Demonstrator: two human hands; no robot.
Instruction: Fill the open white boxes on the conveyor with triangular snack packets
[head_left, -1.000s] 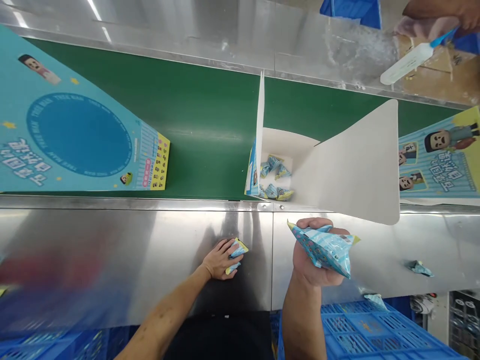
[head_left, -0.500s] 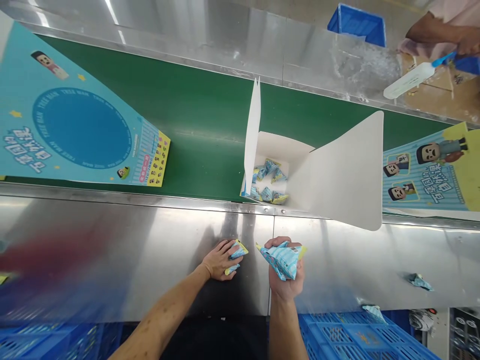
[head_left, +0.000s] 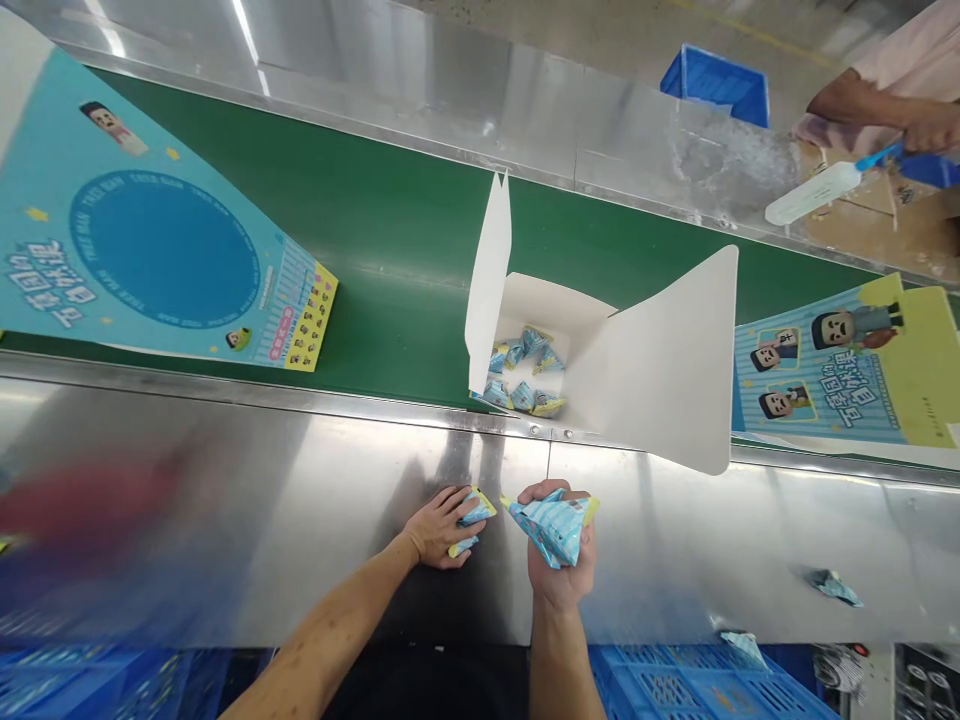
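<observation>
My left hand [head_left: 436, 527] rests on the steel ledge [head_left: 225, 500], closed around a small blue and yellow packet [head_left: 472, 515]. Beside it, my right hand [head_left: 559, 560] grips a bunch of blue striped packets [head_left: 556, 524] just above the ledge. Straight ahead on the green belt [head_left: 375, 230] stands an open white carton [head_left: 600, 350] with its flaps up. Several of the same packets [head_left: 525, 370] lie at its bottom.
A blue printed carton [head_left: 150, 260] lies flat on the belt at the left, another [head_left: 832, 370] at the right. Two loose packets [head_left: 829, 585] lie on the ledge at the right. Blue crates [head_left: 697, 690] sit below. Another person's hand [head_left: 926, 125] holds a white tool far right.
My right hand has swung the bunch of packets leftwards and closer to my left hand. The open carton and the printed cartons have drifted left on the belt. My left hand has stayed put.
</observation>
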